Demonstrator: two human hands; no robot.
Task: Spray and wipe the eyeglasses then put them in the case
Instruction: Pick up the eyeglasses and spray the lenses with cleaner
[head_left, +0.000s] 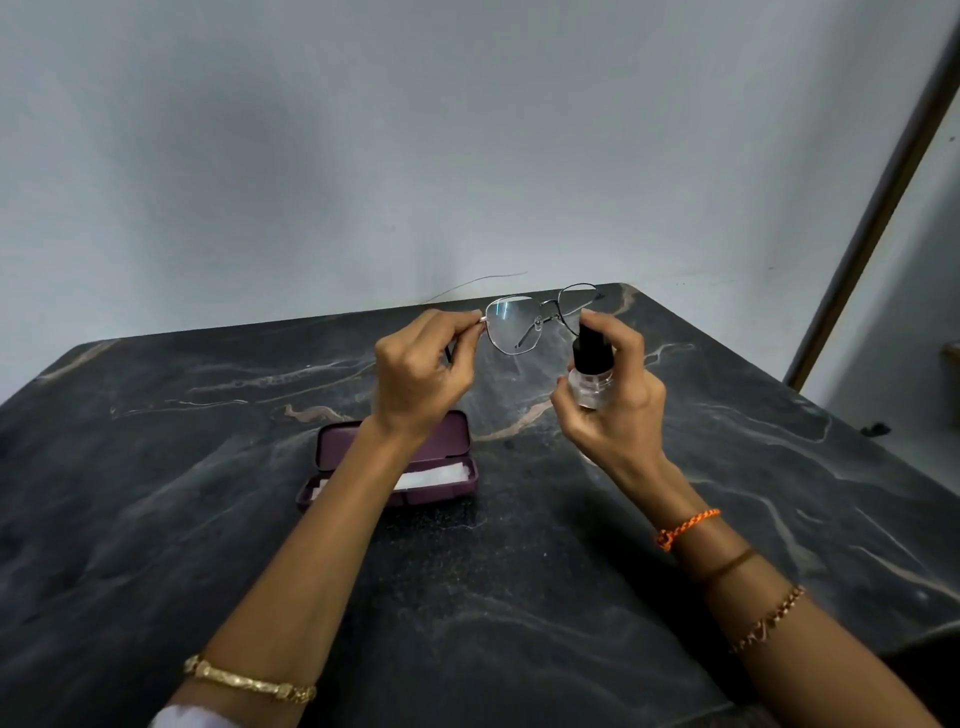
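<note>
My left hand pinches the left hinge of thin metal-framed eyeglasses and holds them up above the table, lenses facing me. My right hand grips a small clear spray bottle with a black pump top, just right of the glasses and below the right lens, with a finger on top of the pump. An open maroon eyeglass case lies on the table under my left forearm, which hides its middle. A white cloth lies inside the case.
The dark marble table stretches to all sides of the case. A pale wall rises right behind the table's far edge. A dark door frame slants down at the right.
</note>
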